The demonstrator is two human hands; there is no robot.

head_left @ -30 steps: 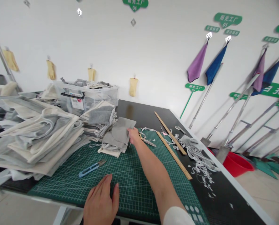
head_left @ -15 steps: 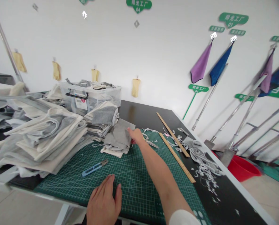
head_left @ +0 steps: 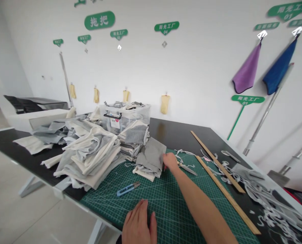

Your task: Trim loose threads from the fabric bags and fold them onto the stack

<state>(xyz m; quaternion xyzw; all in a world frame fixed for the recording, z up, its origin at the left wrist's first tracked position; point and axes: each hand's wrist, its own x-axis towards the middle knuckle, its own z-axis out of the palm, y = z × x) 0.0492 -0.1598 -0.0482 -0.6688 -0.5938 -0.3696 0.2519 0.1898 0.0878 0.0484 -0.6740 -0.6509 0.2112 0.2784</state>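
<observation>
My left hand (head_left: 140, 223) lies flat on the green cutting mat (head_left: 163, 203) near its front edge, fingers stretched out and holding nothing. A pair of blue thread snips (head_left: 128, 189) rests just beyond its fingertips. My right hand (head_left: 170, 160) is at the right edge of a small stack of grey cloth pieces (head_left: 152, 154). Its fingers are curled and partly hidden, so what they hold, if anything, does not show. Scissors (head_left: 189, 169) lie on the mat just right of this hand, their handles partly behind it.
Left of the mat is a big heap of grey and cream cloth (head_left: 90, 159), beside a folded cloth stack (head_left: 134, 135). Behind stands a clear plastic bin (head_left: 138, 115) full of cloth. Two wooden rulers (head_left: 227, 193) and white-grey scraps (head_left: 265, 200) lie to the right.
The view has swung left, so everything sits further right in the picture. My right thumb, before over the cloth's edge, is now beside it. My left hand stays flat.
</observation>
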